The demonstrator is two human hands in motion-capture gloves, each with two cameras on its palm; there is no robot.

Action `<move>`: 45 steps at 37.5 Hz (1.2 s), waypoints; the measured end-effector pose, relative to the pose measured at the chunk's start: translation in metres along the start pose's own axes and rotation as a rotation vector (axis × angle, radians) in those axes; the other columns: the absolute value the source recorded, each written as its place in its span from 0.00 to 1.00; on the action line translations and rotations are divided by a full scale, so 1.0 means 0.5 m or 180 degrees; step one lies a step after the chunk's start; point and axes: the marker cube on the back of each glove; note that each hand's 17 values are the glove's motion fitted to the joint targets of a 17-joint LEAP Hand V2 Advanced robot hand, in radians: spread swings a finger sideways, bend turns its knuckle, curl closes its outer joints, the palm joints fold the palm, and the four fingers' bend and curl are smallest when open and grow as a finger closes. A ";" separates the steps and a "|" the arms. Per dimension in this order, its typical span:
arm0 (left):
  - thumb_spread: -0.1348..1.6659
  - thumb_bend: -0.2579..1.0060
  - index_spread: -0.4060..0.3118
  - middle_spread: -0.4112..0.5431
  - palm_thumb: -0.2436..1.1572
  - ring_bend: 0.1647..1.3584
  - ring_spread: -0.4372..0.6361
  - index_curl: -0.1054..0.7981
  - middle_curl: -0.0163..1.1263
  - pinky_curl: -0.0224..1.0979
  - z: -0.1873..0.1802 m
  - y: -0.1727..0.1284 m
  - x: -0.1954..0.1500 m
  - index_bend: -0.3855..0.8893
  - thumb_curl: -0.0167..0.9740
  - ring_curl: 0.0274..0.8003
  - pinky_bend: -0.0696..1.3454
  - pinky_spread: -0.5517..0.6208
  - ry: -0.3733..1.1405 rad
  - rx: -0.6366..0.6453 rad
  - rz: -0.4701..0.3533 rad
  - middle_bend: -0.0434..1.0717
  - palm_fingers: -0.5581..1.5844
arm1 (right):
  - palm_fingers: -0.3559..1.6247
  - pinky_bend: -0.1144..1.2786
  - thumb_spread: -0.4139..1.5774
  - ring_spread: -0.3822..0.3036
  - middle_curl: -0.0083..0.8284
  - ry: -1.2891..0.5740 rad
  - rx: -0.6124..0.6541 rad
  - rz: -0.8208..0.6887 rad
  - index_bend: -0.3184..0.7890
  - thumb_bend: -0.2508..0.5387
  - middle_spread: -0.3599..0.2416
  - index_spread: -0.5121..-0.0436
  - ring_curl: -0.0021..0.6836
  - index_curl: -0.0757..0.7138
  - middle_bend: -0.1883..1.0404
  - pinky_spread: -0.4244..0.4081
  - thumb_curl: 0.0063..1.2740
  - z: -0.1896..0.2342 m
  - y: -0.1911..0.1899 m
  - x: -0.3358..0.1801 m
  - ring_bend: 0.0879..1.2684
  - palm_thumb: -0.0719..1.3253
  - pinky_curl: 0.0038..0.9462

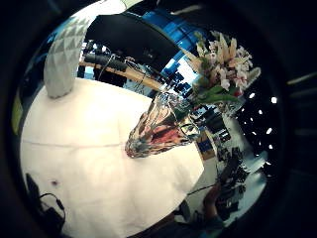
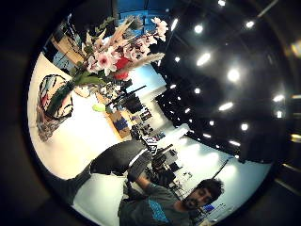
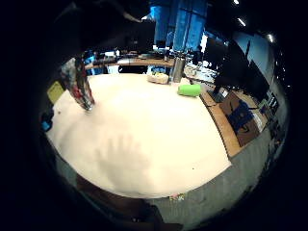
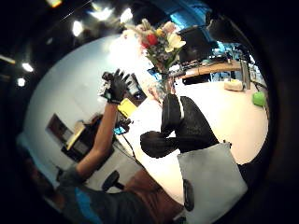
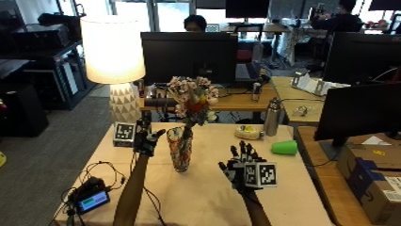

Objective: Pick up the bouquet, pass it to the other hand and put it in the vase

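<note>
Table with pale cover is seen first, lamp at its far left corner, steel bottle and green cup toward the right edge. Vase, patterned glass, stands upright near the table's middle, and the bouquet is already seated in it, stems down inside the glass, blooms well above the rim. Left hand is raised just beside the vase, fingers spread, nothing gripped, apart from the glass. Right hand is held over the table well apart from the vase, fingers splayed, nothing held. Step is judged as the last one done: placement finished, release made. Next move is judged to call only for both hands to be drawn away without the vase being knocked. Stem ends inside the vase are hard to make out through the pattern; how deep they sit cannot be told. Small items by the bottle are too small to name.
</note>
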 end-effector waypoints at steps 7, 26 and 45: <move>0.38 0.22 0.55 0.63 0.30 0.36 0.68 0.13 0.10 0.16 0.003 -0.006 -0.016 0.34 0.14 0.18 0.37 0.80 0.0081 -0.0062 0.0153 0.22 0.31 | 0.44 0.37 0.59 0.74 0.13 0.0001 0.0006 0.0006 0.63 0.66 0.67 0.56 0.19 0.37 0.29 0.82 0.12 -0.002 0.002 0.001 0.14 0.40 0.18; 0.48 0.18 0.54 0.69 0.31 0.47 0.78 0.21 0.21 0.24 0.005 0.007 0.001 0.38 0.26 0.28 0.43 0.91 0.0024 -0.0045 0.0012 0.28 0.26 | 0.43 0.36 0.75 0.81 0.24 -0.0010 -0.0016 0.0003 0.59 0.51 0.69 0.42 0.30 0.51 0.28 0.91 0.21 0.009 0.004 0.001 0.12 0.44 0.27; 0.49 0.17 0.54 0.69 0.31 0.49 0.78 0.26 0.25 0.27 0.004 0.007 -0.019 0.38 0.31 0.30 0.44 0.92 -0.0054 -0.0042 0.0081 0.28 0.25 | 0.43 0.35 0.78 0.82 0.28 -0.0056 -0.0042 -0.0013 0.55 0.38 0.69 0.40 0.36 0.58 0.27 0.92 0.26 0.018 0.010 -0.008 0.11 0.47 0.32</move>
